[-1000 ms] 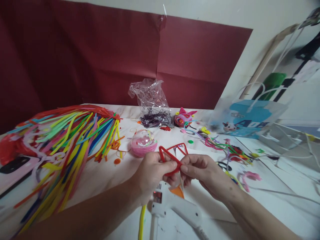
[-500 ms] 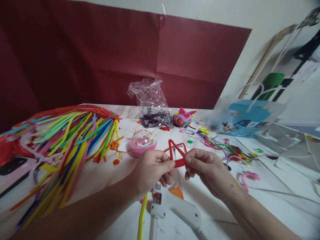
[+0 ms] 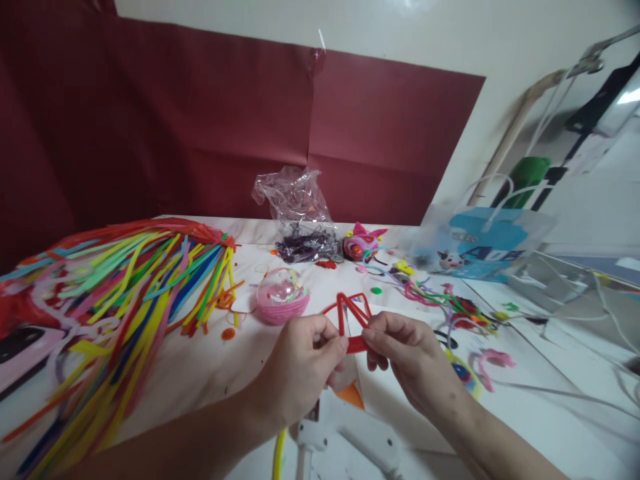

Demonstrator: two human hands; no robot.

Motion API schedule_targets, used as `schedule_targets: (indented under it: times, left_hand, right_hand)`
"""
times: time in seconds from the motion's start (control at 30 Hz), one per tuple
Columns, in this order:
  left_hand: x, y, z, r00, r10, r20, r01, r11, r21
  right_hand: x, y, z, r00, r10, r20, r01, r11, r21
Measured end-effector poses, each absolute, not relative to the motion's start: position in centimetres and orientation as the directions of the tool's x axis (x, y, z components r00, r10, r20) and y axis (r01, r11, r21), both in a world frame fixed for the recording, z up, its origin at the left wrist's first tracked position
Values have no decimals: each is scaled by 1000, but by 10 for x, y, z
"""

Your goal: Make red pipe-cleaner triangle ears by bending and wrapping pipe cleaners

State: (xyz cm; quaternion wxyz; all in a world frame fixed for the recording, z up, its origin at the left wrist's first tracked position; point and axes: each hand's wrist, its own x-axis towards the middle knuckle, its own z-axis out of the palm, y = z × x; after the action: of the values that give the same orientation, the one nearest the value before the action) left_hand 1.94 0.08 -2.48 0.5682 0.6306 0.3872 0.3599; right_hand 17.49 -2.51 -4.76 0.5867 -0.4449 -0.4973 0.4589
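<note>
Across the table (image 3: 225, 373), at left, a bundle of colored pipe cleaners (image 3: 150, 287). Near, left hand (image 3: 300, 360) and right hand (image 3: 415, 350). Just beyond left hand, a clear ball (image 3: 283, 303) with pink lower half. Pinched at its sides by closed fingers of both hands, raised above the table: a bent red pipe-cleaner frame (image 3: 357, 345). Beyond, a green disc (image 3: 376, 291).

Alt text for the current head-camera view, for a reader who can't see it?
A person's left hand and right hand pinch a bent red strip above a white gun-shaped tool. Beyond lie a clear ball with a pink lower half and, to its left, a bundle of multicoloured strips.
</note>
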Motion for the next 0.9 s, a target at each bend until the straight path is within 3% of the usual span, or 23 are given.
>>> schedule_targets:
  times: [0.27,0.53,0.67,0.8,0.9]
  left_hand:
    - [18,11,-30,427,904,36,51,-63,997]
    - [16,14,-28,410,912,-2,-39,19,999]
    - [15,19,-25,399,917,6,-64,21,998]
    - [18,17,-21,521,852,-43,-71,93,993]
    - [22,15,-20,496,864,-83,-83,143,986]
  right_hand:
    - [176,-19,-42,-44,987,157,-63,154,-986]
    - [184,-12,-43,44,979,200,-125,204,-971]
    - [197,-9,-39,-86,985,151,-144,138,-980]
    - [206,-8,-38,-254,963,96,-102,72,-992]
    - [205,-7,-39,-273,955,119,-111,91,-990]
